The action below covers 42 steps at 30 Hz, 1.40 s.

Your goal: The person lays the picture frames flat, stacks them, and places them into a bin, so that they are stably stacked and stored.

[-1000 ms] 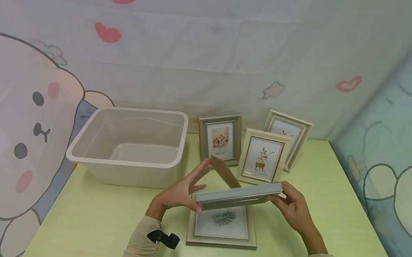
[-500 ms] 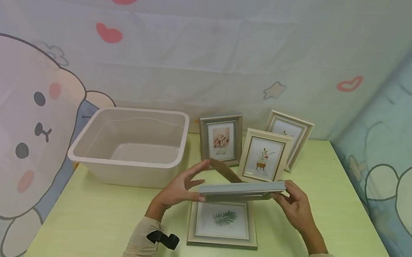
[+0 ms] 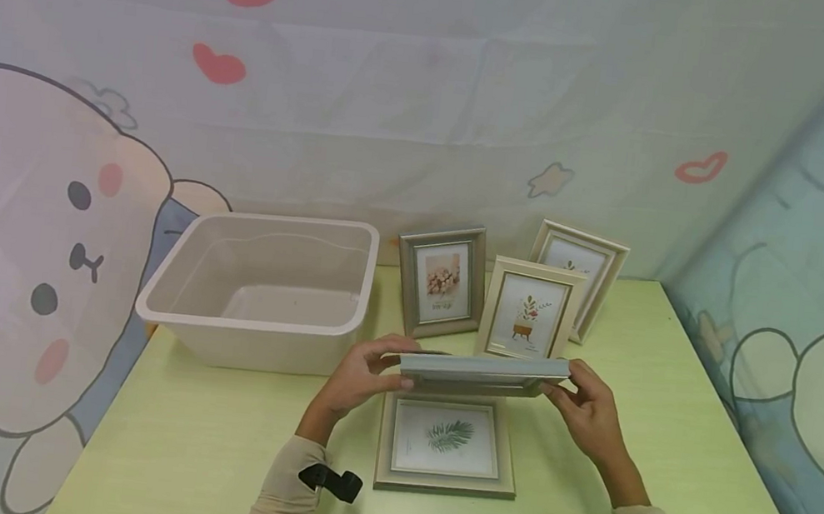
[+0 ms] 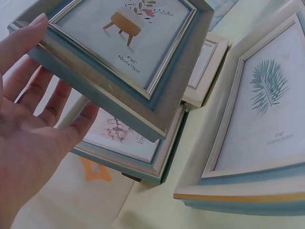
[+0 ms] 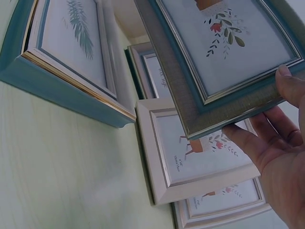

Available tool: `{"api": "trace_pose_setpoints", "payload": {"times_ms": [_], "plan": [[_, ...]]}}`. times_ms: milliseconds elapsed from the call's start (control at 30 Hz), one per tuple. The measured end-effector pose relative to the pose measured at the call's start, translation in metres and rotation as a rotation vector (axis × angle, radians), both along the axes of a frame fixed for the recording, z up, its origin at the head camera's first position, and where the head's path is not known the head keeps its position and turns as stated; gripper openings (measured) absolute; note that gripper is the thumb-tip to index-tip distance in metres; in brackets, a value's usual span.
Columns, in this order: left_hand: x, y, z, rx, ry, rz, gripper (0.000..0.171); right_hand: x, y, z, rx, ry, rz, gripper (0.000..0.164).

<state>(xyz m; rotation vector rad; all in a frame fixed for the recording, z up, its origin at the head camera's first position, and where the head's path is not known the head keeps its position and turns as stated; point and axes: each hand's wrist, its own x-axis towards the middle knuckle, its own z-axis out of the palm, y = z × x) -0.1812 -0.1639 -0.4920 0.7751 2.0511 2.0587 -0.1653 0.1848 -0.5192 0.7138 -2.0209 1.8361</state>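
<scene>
A grey picture frame hangs tilted over the table, its bottom edge towards me in the head view. My left hand grips its left side, thumb on the front and fingers behind. On the right side my right hand pinches the frame between thumb and fingers. The wrist views show its front, a potted-plant print behind a silver inner border. Below it, a cream picture frame with a green leaf print lies face up on the table. The back of the held frame is hidden.
Three picture frames stand behind: a grey-brown frame with a flower print, a cream frame, and another pale frame partly behind it. At the left is a beige plastic tub. A printed cloth backdrop rises behind the table.
The brown back stand that stuck up behind the held frame has swung down out of sight. My left fingers have come down with it, and the frame has levelled slightly.
</scene>
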Motion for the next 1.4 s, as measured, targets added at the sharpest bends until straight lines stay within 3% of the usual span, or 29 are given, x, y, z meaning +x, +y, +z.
{"api": "trace_pose_setpoints", "payload": {"times_ms": [133,267,400,500,633,800,1033,1300,1400], "plan": [[0.001,0.001,-0.001,0.003,0.001,0.01,0.03,0.002,0.0,0.001,0.023,-0.018,-0.019,0.038],[0.002,0.002,-0.001,-0.006,-0.047,0.044,0.029,0.003,0.0,0.002,0.066,-0.057,-0.066,0.034],[0.003,0.006,0.0,0.002,-0.086,0.18,0.033,0.002,-0.001,-0.001,0.12,-0.114,-0.099,0.033],[0.0,0.01,-0.002,0.021,-0.068,0.306,0.034,0.001,-0.002,-0.003,0.146,-0.161,-0.091,0.034],[-0.002,0.015,-0.007,0.062,-0.06,0.394,0.034,-0.001,-0.004,-0.005,0.151,-0.249,-0.065,0.038],[-0.003,0.018,-0.01,0.082,-0.118,0.436,0.042,-0.001,-0.007,-0.005,0.142,-0.412,-0.047,0.044],[0.0,0.02,-0.016,0.036,-0.177,0.501,0.047,0.001,-0.01,-0.008,0.144,-0.606,-0.065,0.062],[0.003,0.016,-0.027,-0.045,-0.33,0.529,0.047,0.001,-0.013,-0.015,0.188,-0.691,-0.043,0.068],[0.007,0.015,-0.022,-0.076,-0.352,0.514,0.047,0.002,-0.015,-0.016,0.197,-0.72,-0.03,0.068]]}}
